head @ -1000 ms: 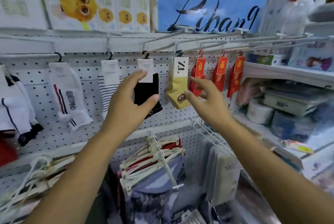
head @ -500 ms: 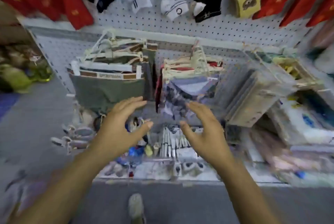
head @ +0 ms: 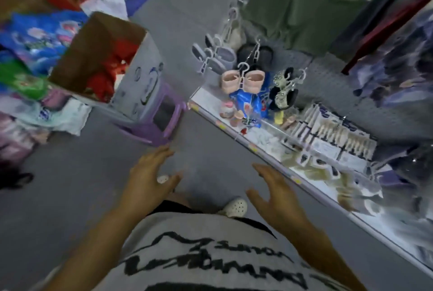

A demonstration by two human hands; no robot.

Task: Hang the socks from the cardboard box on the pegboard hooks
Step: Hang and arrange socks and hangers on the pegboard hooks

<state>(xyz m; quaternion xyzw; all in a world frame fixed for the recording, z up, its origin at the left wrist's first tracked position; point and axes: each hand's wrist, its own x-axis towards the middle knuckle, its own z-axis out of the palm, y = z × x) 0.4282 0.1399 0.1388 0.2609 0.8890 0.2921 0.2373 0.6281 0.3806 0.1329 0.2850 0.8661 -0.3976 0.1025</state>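
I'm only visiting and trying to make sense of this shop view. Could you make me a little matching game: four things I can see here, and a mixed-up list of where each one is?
Things:
1. cardboard box
2. red socks
3. purple stool
4. green garment

Places:
A. lying inside the box
B. hanging at the upper right of the view
C. resting on top of the stool
D. directly beneath the box

Pairs: 1-C, 2-A, 3-D, 4-B.
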